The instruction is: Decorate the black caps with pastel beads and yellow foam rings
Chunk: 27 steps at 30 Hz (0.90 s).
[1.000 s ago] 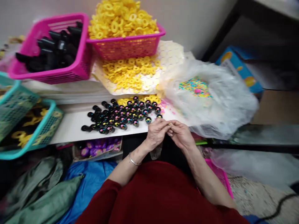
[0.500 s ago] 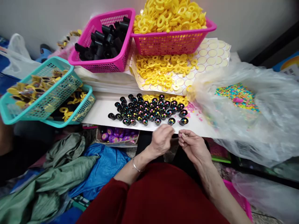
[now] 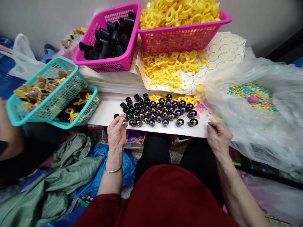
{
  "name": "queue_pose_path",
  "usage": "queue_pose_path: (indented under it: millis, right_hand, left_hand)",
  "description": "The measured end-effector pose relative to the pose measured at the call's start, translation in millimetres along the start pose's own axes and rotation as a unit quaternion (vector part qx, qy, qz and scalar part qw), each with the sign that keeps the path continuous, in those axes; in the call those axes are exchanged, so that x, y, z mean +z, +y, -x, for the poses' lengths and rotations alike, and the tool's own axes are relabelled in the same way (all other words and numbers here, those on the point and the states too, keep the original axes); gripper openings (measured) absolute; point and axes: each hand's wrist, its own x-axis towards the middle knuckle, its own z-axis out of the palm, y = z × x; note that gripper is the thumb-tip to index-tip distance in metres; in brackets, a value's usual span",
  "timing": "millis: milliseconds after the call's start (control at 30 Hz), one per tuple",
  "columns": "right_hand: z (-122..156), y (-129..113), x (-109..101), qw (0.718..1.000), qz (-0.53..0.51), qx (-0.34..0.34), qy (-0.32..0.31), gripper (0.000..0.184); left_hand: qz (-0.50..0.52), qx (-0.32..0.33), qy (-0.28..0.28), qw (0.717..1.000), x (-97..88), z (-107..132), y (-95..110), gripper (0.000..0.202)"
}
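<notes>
My left hand [image 3: 117, 131], a bracelet at its wrist, is pinched over the left end of the black cups, with a small yellow bead [image 3: 123, 119] at its fingertips. Many small black cups [image 3: 151, 121] stand upright in a cluster on the white board, coloured beads showing in their tops. Over at the board's right front edge, my right hand [image 3: 219, 135] has its fingers closed; whatever is between them is too small to make out. Tiny pink rings [image 3: 204, 108] lie scattered between the cups and a clear plastic bag [image 3: 255, 126] of multicoloured beads [image 3: 257, 94].
Behind the cups lie loose yellow ring pieces [image 3: 170, 71]. Farther back stand a pink basket [image 3: 106, 66] of black tubes and a pink basket [image 3: 180, 39] heaped with yellow rings. Two teal baskets [image 3: 71, 86] sit left; another person's arm [image 3: 10, 135] is beside them.
My hands, close together at the board's front edge before, have moved apart: the left to the cups' left end, the right toward the plastic bag. The view has shifted slightly.
</notes>
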Motion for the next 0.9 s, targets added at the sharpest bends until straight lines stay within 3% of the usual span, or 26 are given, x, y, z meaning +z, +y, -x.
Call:
queue_pose_path:
  millis: [100, 167, 233, 367, 500, 900]
  right_hand:
    - [-7, 4, 4, 0.995, 0.058, -0.066, -0.048, 0.012]
    - [-8, 5, 6, 0.991, 0.082, -0.08, -0.071, 0.012]
    - [-8, 5, 7, 0.989, 0.097, -0.082, -0.08, 0.012]
    - [-8, 6, 8, 0.988, 0.109, -0.075, -0.079, 0.015]
    - [-9, 9, 8, 0.989, 0.108, -0.071, -0.076, 0.017]
    - [-8, 8, 6, 0.987, 0.12, -0.072, -0.078, 0.015]
  left_hand:
    - [-0.096, 0.112, 0.057, 0.987, -5.7, -11, -4, 0.018]
    - [-0.201, 0.198, 0.096, 0.955, -13.0, -22, -10, 0.013]
    - [-0.297, 0.234, 0.102, 0.92, -21.2, -33, -18, 0.012]
    - [-0.394, 0.228, 0.081, 0.887, -31.4, -44, -28, 0.011]
    - [-0.445, 0.235, 0.064, 0.862, -30.0, -46, -32, 0.009]
    - [-0.476, 0.225, 0.045, 0.849, -28.3, -42, -35, 0.007]
